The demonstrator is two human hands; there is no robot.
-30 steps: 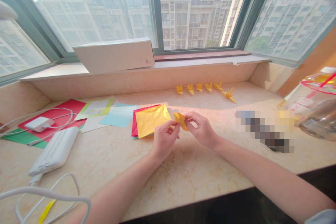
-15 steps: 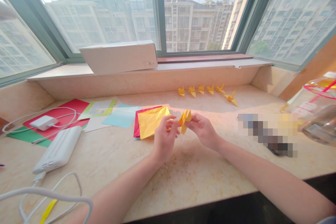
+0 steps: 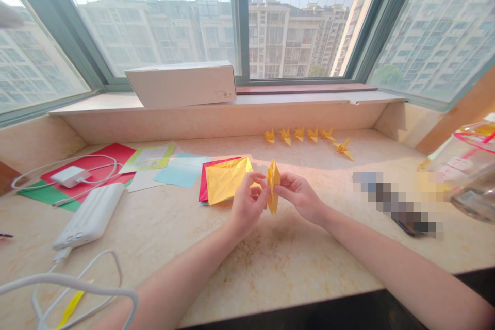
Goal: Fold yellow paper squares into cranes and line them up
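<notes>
Both hands hold a small folded yellow paper piece point(image 3: 274, 185) upright above the stone counter point(image 3: 270, 258). My left hand point(image 3: 247, 206) pinches its left side with the fingers curled. From the right, my right hand point(image 3: 299, 195) grips it between fingertips. Just behind my left hand lies a stack of square papers point(image 3: 224, 181), a creased yellow sheet on top and red beneath. Further back, several finished yellow paper cranes point(image 3: 305, 136) stand in a row near the wall.
A white power bank point(image 3: 91, 215) with cables, a white charger point(image 3: 71, 175) on red and green sheets, and light blue paper point(image 3: 181, 170) lie at left. A white box point(image 3: 181, 83) rests on the sill. A clear plastic container point(image 3: 469, 165) stands at right.
The folded yellow piece has been turned from lying slanted to standing upright between the fingers. The view has shifted slightly, so everything sits a little right and lower.
</notes>
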